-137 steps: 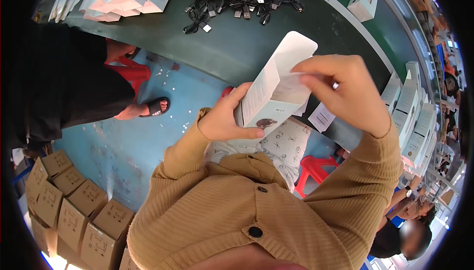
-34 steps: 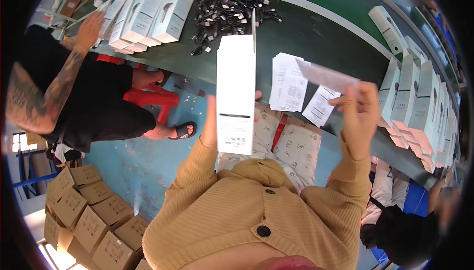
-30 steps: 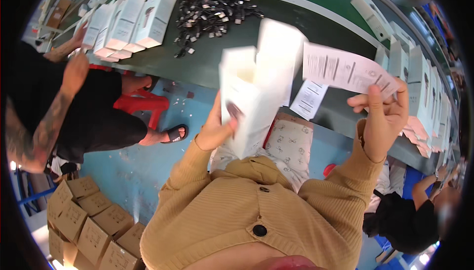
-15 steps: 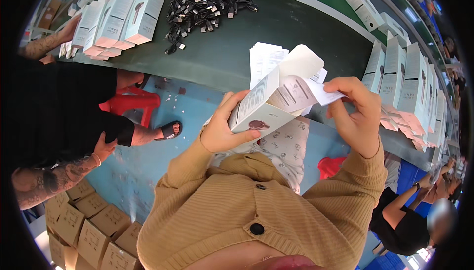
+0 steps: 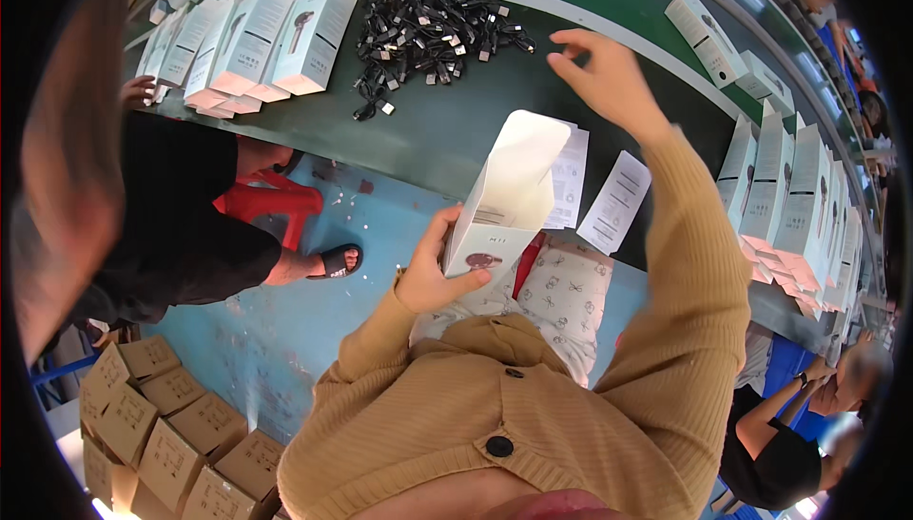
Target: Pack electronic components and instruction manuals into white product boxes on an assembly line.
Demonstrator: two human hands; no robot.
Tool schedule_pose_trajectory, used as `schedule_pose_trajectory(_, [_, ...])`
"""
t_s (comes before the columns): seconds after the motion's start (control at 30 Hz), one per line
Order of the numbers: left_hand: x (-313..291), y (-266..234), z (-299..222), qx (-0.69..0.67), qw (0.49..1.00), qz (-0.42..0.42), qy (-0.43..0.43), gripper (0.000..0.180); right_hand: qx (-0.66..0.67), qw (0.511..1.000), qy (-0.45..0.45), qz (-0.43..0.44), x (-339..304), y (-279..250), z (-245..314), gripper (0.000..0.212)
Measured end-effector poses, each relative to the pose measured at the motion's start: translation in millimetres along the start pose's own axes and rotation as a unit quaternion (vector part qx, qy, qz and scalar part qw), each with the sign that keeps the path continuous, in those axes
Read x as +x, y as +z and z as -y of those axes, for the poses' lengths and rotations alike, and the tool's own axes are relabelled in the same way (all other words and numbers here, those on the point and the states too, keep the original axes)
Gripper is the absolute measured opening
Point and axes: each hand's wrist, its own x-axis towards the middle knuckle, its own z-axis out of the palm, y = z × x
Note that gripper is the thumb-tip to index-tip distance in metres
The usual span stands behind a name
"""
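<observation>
My left hand (image 5: 436, 268) grips a white carton (image 5: 491, 244) around its lower end, thumb on the front with the product picture. The carton's top flap stands up, and its mouth faces the table. Reaching over the table, my right hand (image 5: 604, 73) has thumb and fingers apart and nothing in them. Its fingertips are close to the right edge of a heap of black USB cables (image 5: 428, 30). Printed leaflets (image 5: 571, 173) lie on the table behind the carton, and a single leaflet (image 5: 616, 202) rests to their right.
Rows of white cartons stand at the left (image 5: 252, 49) and right (image 5: 799, 192) of the dark green table (image 5: 447, 130). A co-worker in black (image 5: 181, 206) is on the left, near a red stool (image 5: 276, 202). Brown boxes (image 5: 171, 444) are stacked on the floor at lower left.
My right hand has left the paper at the carton's mouth and moved up and left toward the cables. A single leaflet now shows on the table. The co-worker's arm has swung up.
</observation>
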Motion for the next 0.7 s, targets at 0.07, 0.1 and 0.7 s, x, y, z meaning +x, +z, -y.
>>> schedule_pose_trajectory(0.07, [-3,-3,1,0.008,1.000,0.005,0.020,0.077,-0.056,0.998,0.037,0.009,27,37,-37,0.034])
schedule_pose_trajectory(0.1, [-4,-5,0,0.015,0.999,0.006,0.035,0.077,-0.080,0.995,0.051,0.002,37,53,-47,0.035])
schedule_pose_trajectory(0.7, [14,10,-8,0.007,0.998,-0.017,0.061,0.072,0.080,0.992,-0.031,-0.095,-55,-76,61,0.011])
